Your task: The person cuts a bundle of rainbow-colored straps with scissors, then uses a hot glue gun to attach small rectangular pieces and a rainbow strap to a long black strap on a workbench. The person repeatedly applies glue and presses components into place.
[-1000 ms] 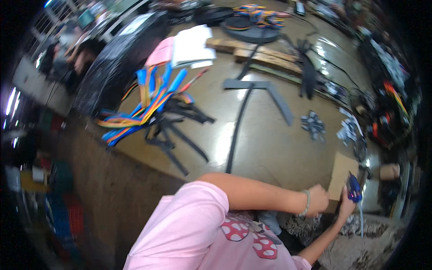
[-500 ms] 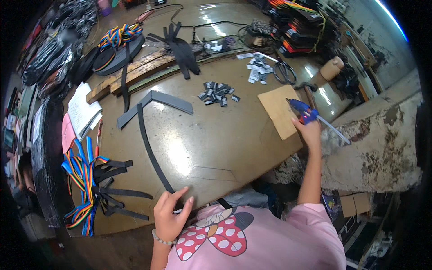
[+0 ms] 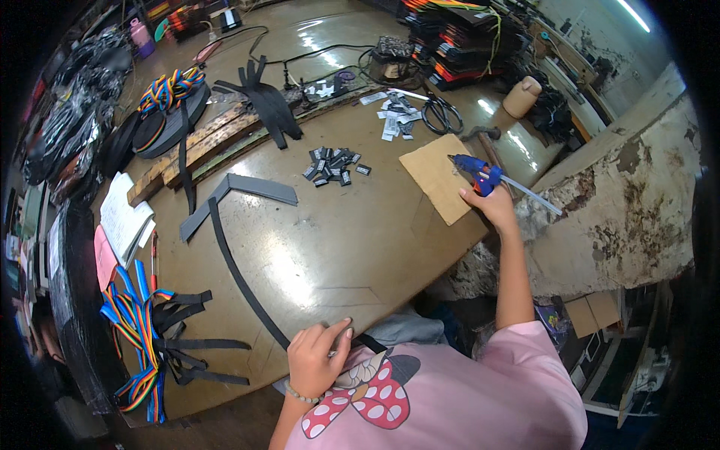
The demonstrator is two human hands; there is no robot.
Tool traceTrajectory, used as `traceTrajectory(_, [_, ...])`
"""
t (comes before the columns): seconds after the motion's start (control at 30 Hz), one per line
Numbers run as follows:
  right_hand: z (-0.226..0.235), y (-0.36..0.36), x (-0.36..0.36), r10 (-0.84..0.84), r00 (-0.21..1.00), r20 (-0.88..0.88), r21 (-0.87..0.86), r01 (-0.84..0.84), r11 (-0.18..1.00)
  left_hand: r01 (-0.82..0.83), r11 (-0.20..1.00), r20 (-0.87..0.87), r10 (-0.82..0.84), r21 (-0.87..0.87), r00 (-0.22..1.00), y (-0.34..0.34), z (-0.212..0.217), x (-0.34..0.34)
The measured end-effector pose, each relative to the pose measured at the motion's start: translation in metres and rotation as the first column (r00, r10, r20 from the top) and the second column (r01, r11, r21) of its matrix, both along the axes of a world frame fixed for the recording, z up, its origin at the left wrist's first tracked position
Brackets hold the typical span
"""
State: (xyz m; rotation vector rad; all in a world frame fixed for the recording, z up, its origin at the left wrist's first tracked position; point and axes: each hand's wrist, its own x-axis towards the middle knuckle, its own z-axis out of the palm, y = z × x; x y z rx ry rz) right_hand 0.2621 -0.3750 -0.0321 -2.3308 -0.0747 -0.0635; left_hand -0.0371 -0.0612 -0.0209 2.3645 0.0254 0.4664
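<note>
A blue hot glue gun [image 3: 480,176] with a pale glue stick out of its back is in my right hand [image 3: 495,206], its nozzle over a tan cardboard piece [image 3: 433,180]. My left hand [image 3: 319,360] is at the table's near edge, fingers curled together over the near end of a black webbing strap [image 3: 241,281]. That strap curves away to a folded grey strip [image 3: 259,189] lying on the table. The part under my left hand is hidden. Several small black labels [image 3: 334,165] lie in a pile in the middle.
Rainbow and black straps [image 3: 142,330] lie at the left, beside papers [image 3: 124,214] and a red pen [image 3: 154,259]. Wooden bars [image 3: 202,154] and webbing rolls [image 3: 172,120] stand behind. Scissors [image 3: 442,116], white tags [image 3: 397,116] and a hammer [image 3: 487,139] are farther right.
The view has shifted, so the table's things sit farther left. My left hand has moved right along the table edge, its fingers drawing closer together. The glue gun stays over the cardboard.
</note>
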Motion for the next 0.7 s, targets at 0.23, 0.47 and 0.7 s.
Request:
traceTrajectory(0.23, [0.002, 0.01, -0.004, -0.072, 0.995, 0.07, -0.074, 0.077, 0.994, 0.021, 0.998, 0.032, -0.023, 0.06, 0.999, 0.001, -0.006, 0.001])
traceTrajectory(0.47, [-0.011, 0.002, 0.008, -0.148, 0.985, -0.091, -0.158, 0.133, 0.979, 0.033, 0.999, 0.037, -0.033, -0.012, 0.999, 0.006, 0.0, 0.002])
traceTrajectory(0.7, [-0.039, -0.028, 0.042, -0.039, 0.975, 0.217, -0.265, 0.097, 0.959, 0.089, 0.978, 0.203, -0.05, -0.189, 0.978, 0.041, 0.013, -0.028])
